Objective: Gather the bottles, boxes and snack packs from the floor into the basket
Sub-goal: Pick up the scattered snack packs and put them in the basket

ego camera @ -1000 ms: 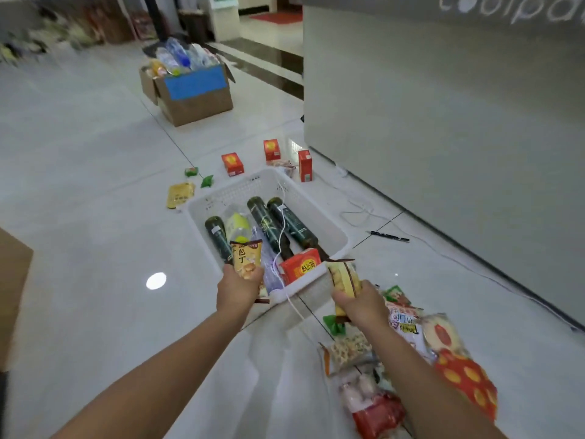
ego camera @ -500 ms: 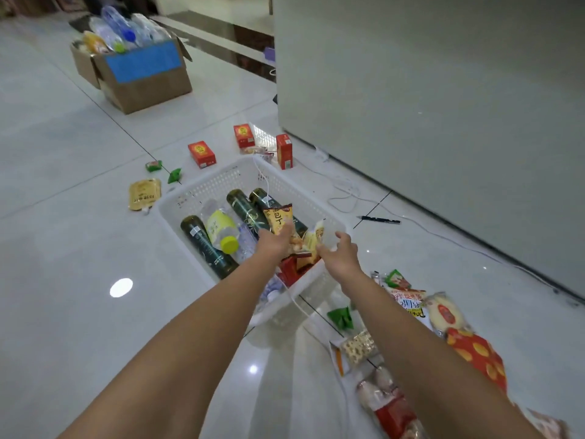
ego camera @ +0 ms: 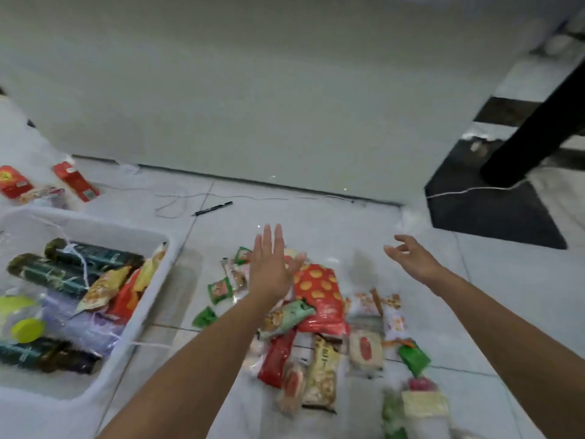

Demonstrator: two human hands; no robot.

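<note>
1. Beneath your left hand point(ego camera: 271, 269), flat and empty: red spotted snack pack point(ego camera: 319, 296), just right of the palm, long axis running toward you.
2. Right hand point(ego camera: 411, 258), slack and empty, hangs farther right.
3. Basket point(ego camera: 95, 221) sits left.

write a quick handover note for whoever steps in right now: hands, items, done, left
Left hand: open, fingers straight, empty, over the snack pile on the floor.
Right hand: open, fingers loosely curled, empty, right of the pile.
Done: dark bottles, a yellow-capped bottle and some snack packs lie in the white basket.
Left: the whole pile right of the basket, plus red boxes on the floor behind it.
</note>
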